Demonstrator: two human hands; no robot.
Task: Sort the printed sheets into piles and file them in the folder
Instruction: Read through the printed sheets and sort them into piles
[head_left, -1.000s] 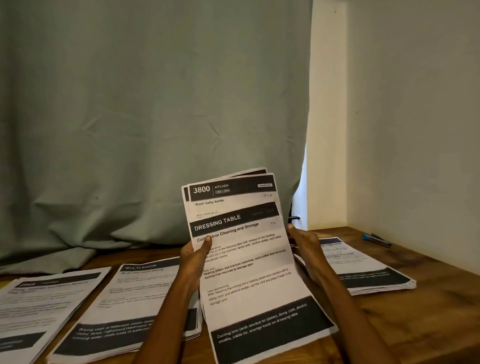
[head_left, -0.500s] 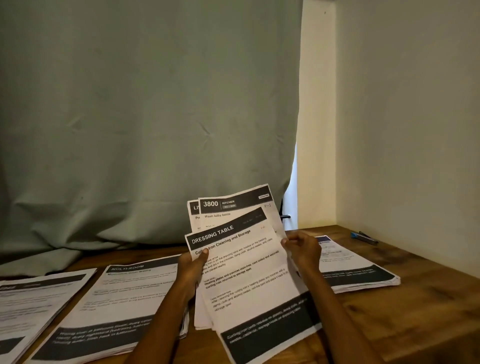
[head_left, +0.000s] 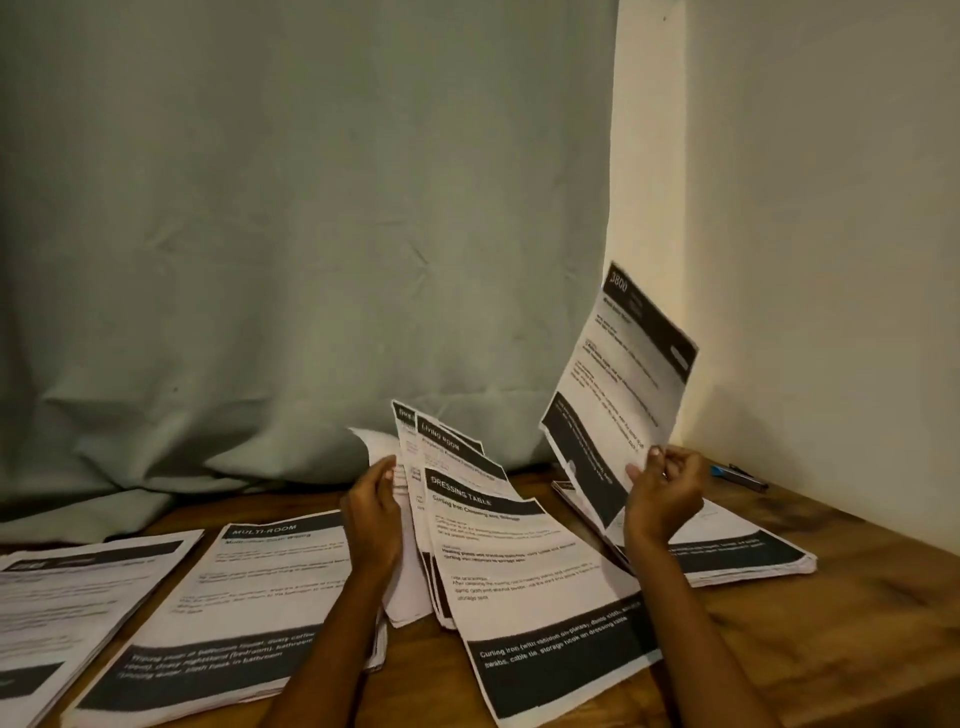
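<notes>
Fingers of the right hand are curled onto the lower edge of a single sheet headed 3800, pinching it so that it stands tilted in the right of the frame, its long axis running up and slightly left toward the wall corner; the left hand, in the centre of the frame, holds the remaining fan of sheets from its left side, thumb on the front face, though how the other fingers lie behind the paper cannot be made out. That fan leans back with its lower ends on the wooden counter, a page headed DRESSING TABLE foremost and a LIVING ROOM page behind it. Directly below and just behind the right hand lies a flat pile at the right of the counter; a MULTI-ROOM pile sits lower left, and another pile at the far left edge. A blue pen rests near the wall. Judging by position, the lifted sheet is nearest the right-hand pile, so lowering it there needs only a short drop and a flattening of its long axis to match that pile; no folder is in view
</notes>
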